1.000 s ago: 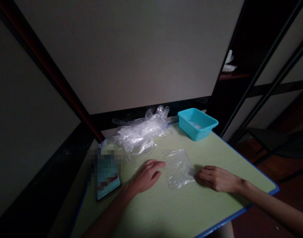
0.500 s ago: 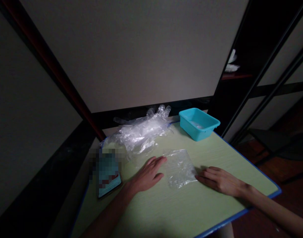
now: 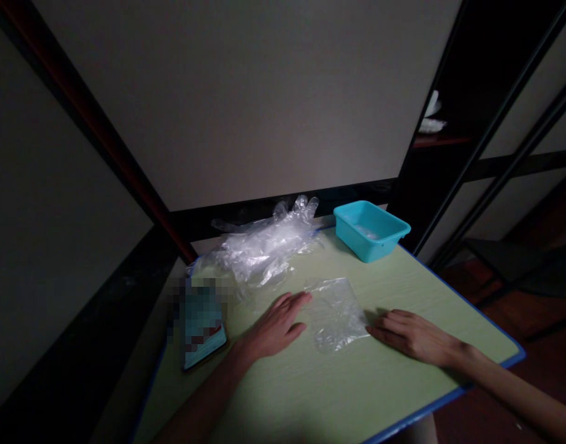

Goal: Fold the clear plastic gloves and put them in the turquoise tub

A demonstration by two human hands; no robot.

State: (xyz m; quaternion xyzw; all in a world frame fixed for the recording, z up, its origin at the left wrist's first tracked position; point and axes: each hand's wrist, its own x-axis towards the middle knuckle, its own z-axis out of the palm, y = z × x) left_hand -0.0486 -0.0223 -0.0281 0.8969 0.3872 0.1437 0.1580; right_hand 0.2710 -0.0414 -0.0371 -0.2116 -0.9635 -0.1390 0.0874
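A thin, crinkled clear plastic sheet, roughly square, lies flat on the table before me; whether it is a folded glove or a bag I cannot tell. My left hand rests palm down at its left side, fingers stretched out and thumb apart, fingertips at the sheet's edge. On the opposite side, my right hand lies low with its fingers drawn together, the fingertips closed at the sheet's right corner. The right thumb is mostly hidden. Behind the left hand is a heap of clear disposable plastic gloves.
A turquoise plastic basin with something pale inside stands at the back right. Left of my arm lies a blurred-out, teal-faced flat object. The pale green table has a blue edge and backs against a cabinet panel. A dark chair stands right.
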